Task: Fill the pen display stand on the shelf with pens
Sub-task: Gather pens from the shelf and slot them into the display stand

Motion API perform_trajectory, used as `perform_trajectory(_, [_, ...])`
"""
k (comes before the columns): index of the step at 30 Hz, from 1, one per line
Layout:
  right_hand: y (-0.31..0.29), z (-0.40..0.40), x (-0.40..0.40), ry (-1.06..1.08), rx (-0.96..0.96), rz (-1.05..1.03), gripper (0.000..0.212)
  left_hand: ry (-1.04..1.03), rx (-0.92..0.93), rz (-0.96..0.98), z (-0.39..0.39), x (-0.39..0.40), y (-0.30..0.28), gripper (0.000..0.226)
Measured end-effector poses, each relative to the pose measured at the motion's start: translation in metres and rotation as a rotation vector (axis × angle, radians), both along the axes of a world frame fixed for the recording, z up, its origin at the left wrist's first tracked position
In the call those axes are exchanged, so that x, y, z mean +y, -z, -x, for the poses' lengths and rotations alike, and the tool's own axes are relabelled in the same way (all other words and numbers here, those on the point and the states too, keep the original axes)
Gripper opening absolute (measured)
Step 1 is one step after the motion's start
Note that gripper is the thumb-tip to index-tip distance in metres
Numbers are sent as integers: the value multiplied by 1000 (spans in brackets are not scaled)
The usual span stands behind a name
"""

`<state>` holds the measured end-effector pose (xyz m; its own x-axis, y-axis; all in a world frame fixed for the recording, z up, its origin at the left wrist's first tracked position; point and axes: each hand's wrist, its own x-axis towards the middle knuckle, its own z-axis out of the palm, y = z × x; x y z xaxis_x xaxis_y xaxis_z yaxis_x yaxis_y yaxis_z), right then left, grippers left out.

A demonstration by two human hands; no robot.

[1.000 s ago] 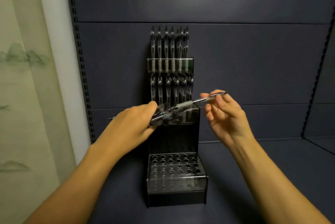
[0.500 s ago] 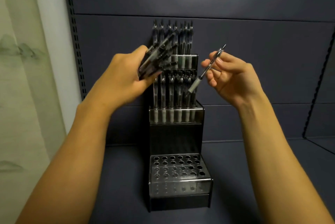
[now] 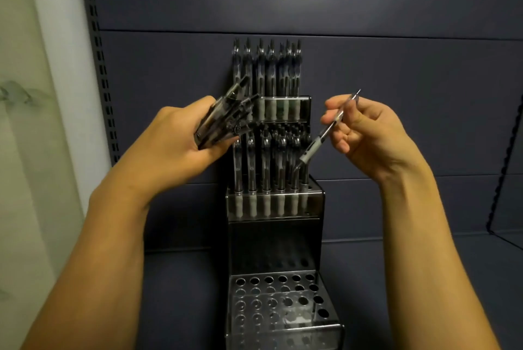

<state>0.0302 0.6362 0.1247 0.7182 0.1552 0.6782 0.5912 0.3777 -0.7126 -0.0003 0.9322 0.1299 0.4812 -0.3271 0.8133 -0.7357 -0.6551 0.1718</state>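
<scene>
In the head view, the stand is on the dark shelf, against the back panel. Its top and middle tiers hold rows of upright pens, and the front tier shows only open holes. The left hand has its fingers curled around a bundle of pens. The right hand pinches one pen between thumb and fingers, with its tip down near the right end of the middle row.
</scene>
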Motion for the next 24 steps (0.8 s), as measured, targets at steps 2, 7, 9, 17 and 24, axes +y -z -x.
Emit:
perform_trajectory(2, [1,-3,-3,-14,-10,11,26,-18,11,11,-1,4,1,26])
perform_trajectory(7, [0,0,-15,-12,7,68,31,-24,14,13,-1,7,1,25])
perform_trajectory(9, [-2,2,-14,38,7,93,28,-37,12,-8,-2,7,1,22])
perform_trajectory(17, [-10,13,-13,172,-24,121,15,-61,3,-25,-5,11,1,21])
perform_trajectory(24, [-14,19,-4,341,-47,184,17,-76,-8,-21,-3,14,-1,21])
